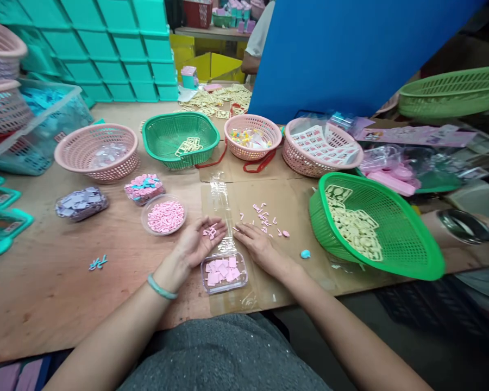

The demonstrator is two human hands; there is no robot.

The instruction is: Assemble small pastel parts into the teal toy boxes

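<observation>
Pink pieces point(209, 232) lie in the left hand point(198, 240), fingers uncurled; strays point(264, 221) remain at the right hand's point(261, 248) one o'clock, its grip indeterminable.

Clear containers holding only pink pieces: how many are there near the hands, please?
2: a round bowl beside the left hand, and a rectangular box between the forearms.

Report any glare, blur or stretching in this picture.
Head view, centre: glare streaks the clear tape, while the left hand and right hand look fairly clear; head view, upper right: the pale green basket looks soft; head view, right: the bright green basket looks stretched, probably by a wide lens.
</observation>
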